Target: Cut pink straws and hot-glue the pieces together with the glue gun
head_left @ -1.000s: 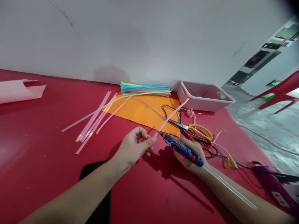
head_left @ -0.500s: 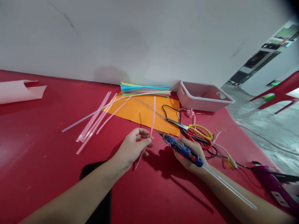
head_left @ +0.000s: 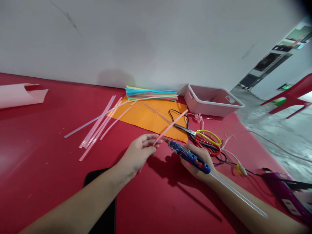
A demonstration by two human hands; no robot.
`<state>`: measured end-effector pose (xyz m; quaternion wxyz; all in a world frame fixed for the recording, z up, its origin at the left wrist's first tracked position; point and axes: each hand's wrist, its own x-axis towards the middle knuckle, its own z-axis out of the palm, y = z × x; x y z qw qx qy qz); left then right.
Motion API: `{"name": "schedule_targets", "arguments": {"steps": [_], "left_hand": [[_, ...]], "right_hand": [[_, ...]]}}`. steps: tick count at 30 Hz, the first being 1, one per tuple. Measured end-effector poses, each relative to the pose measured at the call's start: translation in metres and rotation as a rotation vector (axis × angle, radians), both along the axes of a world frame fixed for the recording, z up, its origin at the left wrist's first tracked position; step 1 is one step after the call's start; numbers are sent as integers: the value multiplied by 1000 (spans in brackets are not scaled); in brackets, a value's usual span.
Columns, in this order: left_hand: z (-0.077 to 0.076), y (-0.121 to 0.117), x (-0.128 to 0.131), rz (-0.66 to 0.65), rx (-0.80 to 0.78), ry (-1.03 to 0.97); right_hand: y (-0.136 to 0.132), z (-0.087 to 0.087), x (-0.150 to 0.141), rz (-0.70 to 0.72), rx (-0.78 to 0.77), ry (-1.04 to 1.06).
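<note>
Between the thumb and fingers of my left hand (head_left: 138, 152) is a thin pink straw (head_left: 172, 125), slanting up to the right over an orange sheet (head_left: 143, 115). My right hand (head_left: 198, 162) is wrapped round a blue glue gun (head_left: 188, 156), whose clear glue stick (head_left: 240, 193) sticks out of the back. The gun's nozzle (head_left: 165, 139) points left, close beside the straw near my left fingertips; whether they touch I cannot tell. Scissors (head_left: 208, 136) with yellow and red handles lie just beyond my right hand.
Loose pink straws (head_left: 99, 126) lie at the left. A coloured bundle of straws (head_left: 151, 93) and a pink basket (head_left: 214, 100) stand by the wall. Cables (head_left: 229, 162) run right to a purple power strip (head_left: 282, 191). A black phone-like slab (head_left: 104, 211) lies under my left forearm.
The straw in my left hand has turned from nearly upright to slanting right. The glue gun has shifted very slightly left, its nozzle now closer to the straw.
</note>
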<state>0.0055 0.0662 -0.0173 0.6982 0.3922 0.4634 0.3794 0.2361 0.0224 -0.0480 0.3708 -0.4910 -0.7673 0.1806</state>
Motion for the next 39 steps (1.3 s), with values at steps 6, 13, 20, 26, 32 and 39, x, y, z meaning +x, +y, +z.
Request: {"name": "schedule_targets", "arguments": {"steps": [6, 13, 20, 26, 32, 39], "left_hand": [[2, -1, -1, -40, -45, -19], [1, -1, 1, -53, -88, -56], [3, -3, 0, -118, -123, -5], [14, -6, 1, -157, -129, 42], [15, -6, -1, -200, -120, 36], [16, -5, -2, -213, -113, 22]], "right_hand": [[0, 0, -1, -19, -16, 4], [0, 4, -3, -21, -14, -12], [0, 4, -3, 1, 5, -6], [0, 3, -1, 18, -32, -14], [0, -1, 0, -4, -42, 16], [-1, -1, 0, -10, -31, 20]]}}
